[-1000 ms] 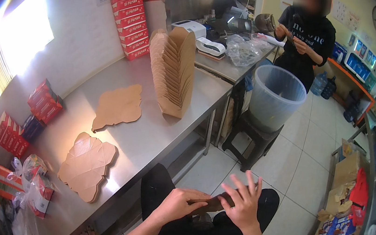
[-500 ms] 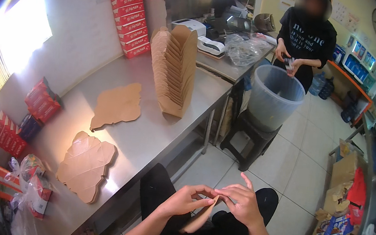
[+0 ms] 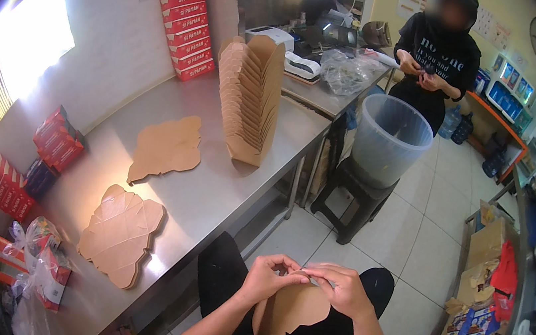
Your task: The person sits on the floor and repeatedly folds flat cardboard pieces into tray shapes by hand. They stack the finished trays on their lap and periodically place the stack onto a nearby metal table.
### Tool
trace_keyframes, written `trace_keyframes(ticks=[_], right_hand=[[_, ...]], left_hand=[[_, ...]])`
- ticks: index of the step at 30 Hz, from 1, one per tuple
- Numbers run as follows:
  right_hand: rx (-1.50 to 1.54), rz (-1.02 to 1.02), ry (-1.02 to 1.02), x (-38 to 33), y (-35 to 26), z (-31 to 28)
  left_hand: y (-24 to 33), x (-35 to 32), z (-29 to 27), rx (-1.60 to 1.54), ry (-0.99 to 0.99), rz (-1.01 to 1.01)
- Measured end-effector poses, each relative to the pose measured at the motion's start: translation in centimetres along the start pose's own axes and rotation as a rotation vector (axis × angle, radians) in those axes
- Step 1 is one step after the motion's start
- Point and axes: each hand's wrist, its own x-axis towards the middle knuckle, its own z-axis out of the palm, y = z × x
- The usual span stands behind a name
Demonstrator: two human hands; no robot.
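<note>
Over my lap, a brown cardboard food tray (image 3: 297, 310), partly folded, is pinched along its top edge between both hands. My left hand (image 3: 273, 278) is closed on the upper left part, thumb and fingers on the rim. My right hand (image 3: 340, 289) grips the same edge just beside it, fingertips almost meeting the left ones. On the steel table to my left lie a thick stack of flat cardboard blanks (image 3: 120, 235) and a thinner flat blank piece (image 3: 168, 148). Farther back stands a tall nested stack of folded trays (image 3: 248, 98).
A column of red boxes (image 3: 187, 24) stands against the wall. Small red packs (image 3: 59, 142) and plastic bags (image 3: 43, 254) sit at the table's left. A translucent bin (image 3: 388, 142) rests on a black stool (image 3: 350, 208); behind it stands a person (image 3: 439, 54) handling something small.
The cardboard tray has turned in my hands so its broad face now shows. My right hand's raised finger has come down onto the edge. The other person's hands have lifted away from the bin.
</note>
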Motion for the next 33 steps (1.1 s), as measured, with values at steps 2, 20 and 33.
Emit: trace_keyframes(ticks=[2,20,33], right_hand=[[-0.093,-0.075,0.049,0.6,-0.1,-0.4],[0.726,0.58,-0.012,-2.5,1.5,2.4],[0.818,0.653,0.064,-0.4,0.8,1.2]], left_hand=[[0.7,0.2,-0.4,0.073,0.075,0.013],[0.7,0.5,-1.0,-0.057,0.169,-0.002],[1.2,-0.4,-1.0,0.38,0.111,0.077]])
